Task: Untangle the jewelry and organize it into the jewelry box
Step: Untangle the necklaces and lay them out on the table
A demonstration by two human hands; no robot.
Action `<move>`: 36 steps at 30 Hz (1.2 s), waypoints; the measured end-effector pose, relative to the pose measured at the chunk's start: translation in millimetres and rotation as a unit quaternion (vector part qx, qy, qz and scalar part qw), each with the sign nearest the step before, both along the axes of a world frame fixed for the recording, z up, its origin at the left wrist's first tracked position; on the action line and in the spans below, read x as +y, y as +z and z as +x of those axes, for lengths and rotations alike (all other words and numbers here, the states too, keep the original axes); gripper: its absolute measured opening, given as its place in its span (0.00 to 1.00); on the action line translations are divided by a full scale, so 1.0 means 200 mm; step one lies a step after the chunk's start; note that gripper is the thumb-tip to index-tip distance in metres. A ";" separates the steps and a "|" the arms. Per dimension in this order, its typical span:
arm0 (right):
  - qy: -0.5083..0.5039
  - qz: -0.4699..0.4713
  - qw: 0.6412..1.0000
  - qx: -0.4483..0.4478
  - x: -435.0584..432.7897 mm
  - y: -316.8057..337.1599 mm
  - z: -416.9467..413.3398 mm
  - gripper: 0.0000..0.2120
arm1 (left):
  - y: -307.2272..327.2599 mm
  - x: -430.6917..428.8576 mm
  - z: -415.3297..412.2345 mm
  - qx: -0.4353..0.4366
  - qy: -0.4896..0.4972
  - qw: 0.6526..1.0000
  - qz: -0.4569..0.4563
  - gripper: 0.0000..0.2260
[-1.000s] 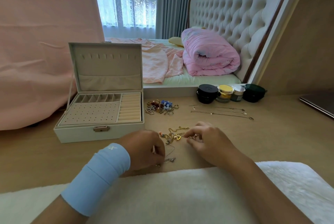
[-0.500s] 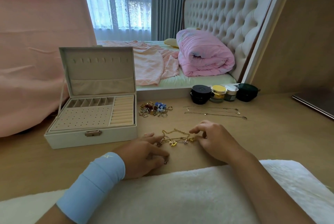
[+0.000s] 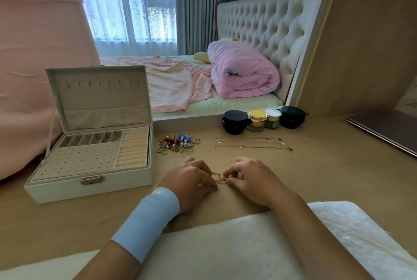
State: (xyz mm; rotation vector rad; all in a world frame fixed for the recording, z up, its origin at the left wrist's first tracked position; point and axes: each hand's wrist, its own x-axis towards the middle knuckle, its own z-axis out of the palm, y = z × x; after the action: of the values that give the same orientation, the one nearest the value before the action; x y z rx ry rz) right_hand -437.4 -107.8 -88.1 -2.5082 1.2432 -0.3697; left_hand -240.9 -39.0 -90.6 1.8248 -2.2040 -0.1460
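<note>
At the near edge of the worktop, a white fluffy cloth is lying under both forearms, and a blue wristband is wrapping the left wrist. Just past the cloth, the left hand and the right hand are resting on the wood, knuckles up and close together. Between them a gold tangle is lying on the worktop. The left hand's curled fingers are pinching its left end, and the right hand's thumb and forefinger are pinching its right end. Only a short knot of links is showing in the gap. A small metal bit is peeking out beside the wristband; what it is cannot be told.

To the left of the hands, near but apart, the white box is standing open with its lid upright. Its tray is showing a row of small slots at the back, a dotted panel in front of them and ring rolls on the right. Beyond the hands, a heap of rings and small pieces with blue and red beads is sitting just right of the box. Right of the heap, three thin chains are lying straightened, side by side and apart from one another. Behind them four jars are standing in a row along the worktop's back edge. Farthest off, a rolled pink quilt is lying on a bed.
</note>
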 end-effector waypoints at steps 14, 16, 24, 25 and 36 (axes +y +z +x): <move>-0.032 0.021 0.996 -0.085 -0.02 -0.02 0.02 0.02 | 0.07 -0.10 0.00 0.160 0.013 0.986 0.034 0.08; -0.044 0.055 0.976 -0.205 -0.02 -0.01 0.03 0.02 | 0.09 -0.14 -0.04 0.181 0.002 0.983 0.030 0.10; -0.096 0.190 0.842 -0.496 -0.01 0.05 0.06 0.03 | 0.13 -0.19 -0.02 0.295 0.020 0.954 0.049 0.02; -0.099 0.205 0.826 -0.515 0.00 0.06 0.06 0.04 | 0.13 -0.19 -0.01 0.302 0.012 0.952 0.056 0.02; -0.097 0.283 0.793 -0.530 -0.03 0.05 0.08 0.08 | 0.13 -0.19 0.07 0.367 -0.035 0.923 0.114 0.02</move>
State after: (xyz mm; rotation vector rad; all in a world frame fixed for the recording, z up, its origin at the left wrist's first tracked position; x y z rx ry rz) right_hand -421.5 -113.3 -79.0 -1.2573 0.8893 -1.0688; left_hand -226.7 -77.8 -64.8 1.4440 -1.7457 -0.9659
